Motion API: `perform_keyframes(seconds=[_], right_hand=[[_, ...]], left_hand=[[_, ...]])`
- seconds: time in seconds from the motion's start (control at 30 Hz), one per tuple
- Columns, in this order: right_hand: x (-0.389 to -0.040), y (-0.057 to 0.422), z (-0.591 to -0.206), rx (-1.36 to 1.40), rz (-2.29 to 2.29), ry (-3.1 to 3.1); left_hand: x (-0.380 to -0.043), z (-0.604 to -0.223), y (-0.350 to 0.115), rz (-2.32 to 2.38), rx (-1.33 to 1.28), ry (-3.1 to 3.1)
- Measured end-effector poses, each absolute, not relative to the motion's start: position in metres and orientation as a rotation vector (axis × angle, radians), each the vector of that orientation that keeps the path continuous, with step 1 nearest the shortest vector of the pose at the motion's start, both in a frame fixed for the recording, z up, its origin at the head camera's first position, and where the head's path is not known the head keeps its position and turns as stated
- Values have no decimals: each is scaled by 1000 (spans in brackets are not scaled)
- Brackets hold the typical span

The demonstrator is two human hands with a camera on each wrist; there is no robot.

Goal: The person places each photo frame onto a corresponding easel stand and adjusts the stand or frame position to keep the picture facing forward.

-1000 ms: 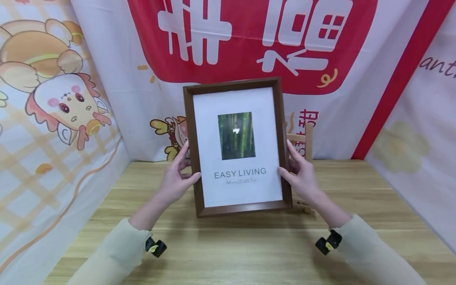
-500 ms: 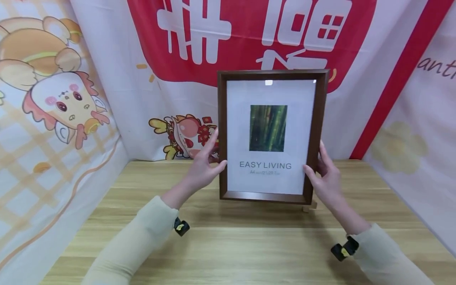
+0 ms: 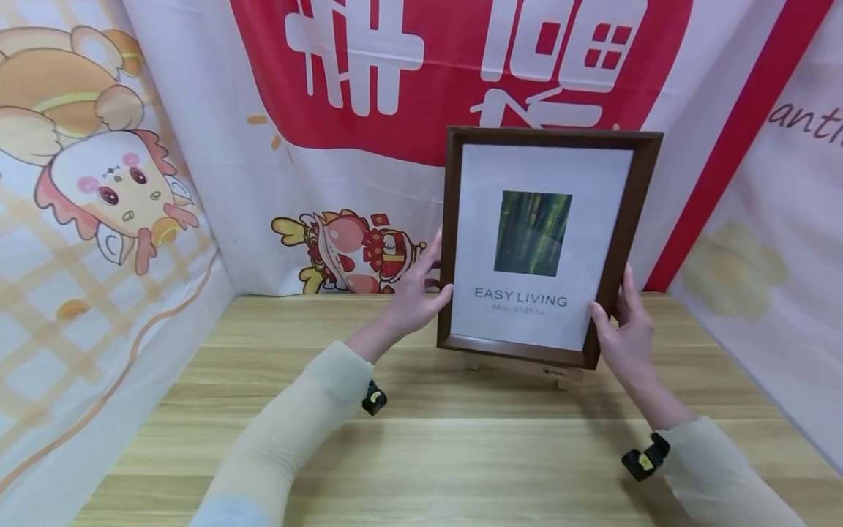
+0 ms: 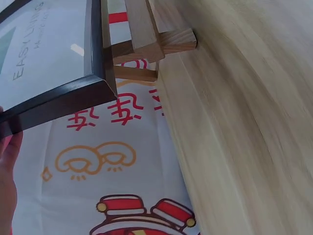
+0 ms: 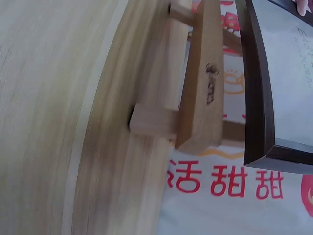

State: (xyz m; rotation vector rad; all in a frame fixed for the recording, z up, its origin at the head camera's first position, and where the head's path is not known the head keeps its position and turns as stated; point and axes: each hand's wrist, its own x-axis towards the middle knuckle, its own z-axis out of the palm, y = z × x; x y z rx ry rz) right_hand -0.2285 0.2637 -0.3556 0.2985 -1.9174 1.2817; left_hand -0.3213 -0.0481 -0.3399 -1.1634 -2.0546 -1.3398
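Observation:
A brown picture frame (image 3: 533, 241) with a bamboo picture and "EASY LIVING" printed on its white sheet hangs in the air, leaning slightly clockwise. My left hand (image 3: 413, 296) grips its left side, thumb at the front edge; the left wrist view shows part of this left hand (image 4: 7, 183). On the other side, my right hand (image 3: 627, 338) holds the lower right edge, thumb on the front and fingers partly hidden behind. A wooden tabletop easel (image 5: 201, 83) stands behind and below the frame. In the right wrist view a gap separates its ledge from the frame's bottom edge.
The wood-grain table (image 3: 408, 468) extends in front of the easel. A printed cloth backdrop (image 3: 244, 241) rises close behind, and more printed cloth (image 3: 99, 315) closes the left side. Another white cloth (image 3: 757, 293) stands along the right.
Both hands have carried the picture frame to the right and slightly up, in front of the easel. Its lean has gone from counterclockwise to slightly clockwise.

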Motion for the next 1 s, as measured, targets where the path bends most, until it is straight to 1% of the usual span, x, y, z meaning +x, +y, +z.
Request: perform_keyframes(seconds=[0.27,0.63,0.8,1.0], right_hand=[[-219,260,-345,246,1209,-1898],[-221,266,-353,201,1142,-1928],[-221,268,-357,186,1138,-1959],[-222,269,-361,174,1143,-1974]], left_hand=[[-333,-344,-29,-1360,-1102,-2042],[-341,-355,-13,-1380,-1073,-2032],[-343,-362,-11,-1325,-1052,-2072],[-342,-363,-9,-1370,-1035,-2101]])
